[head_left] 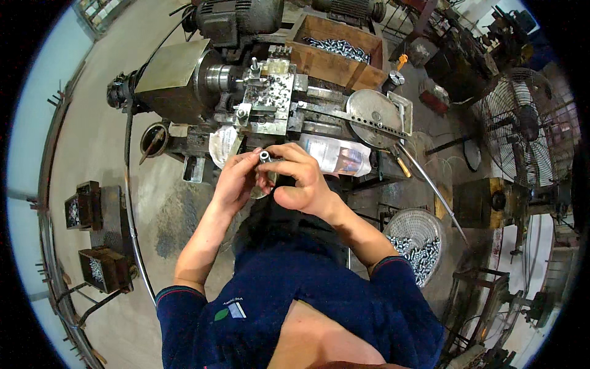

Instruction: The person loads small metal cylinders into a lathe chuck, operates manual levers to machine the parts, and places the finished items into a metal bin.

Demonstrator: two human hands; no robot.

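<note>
A small shiny metal sleeve (265, 156) with a round hole in its end is held up in front of my body. The thumb and fingertips of my left hand (232, 181) pinch it from the left. The fingers of my right hand (302, 177) close on it from the other side. Below it, between my palms, something shiny is partly hidden, and I cannot make out what it is. Just beyond my hands stands a small lathe with a bright chuck (220, 79) and a chip-strewn cross slide (268, 98).
Behind the lathe, a wooden box (326, 69) holds many small metal parts. A perforated lever (353, 117) reaches right over a round metal plate (372, 112). A basket of metal parts (421, 246) sits by my right elbow. A fan (527, 123) stands at far right, small bins (104, 269) at left.
</note>
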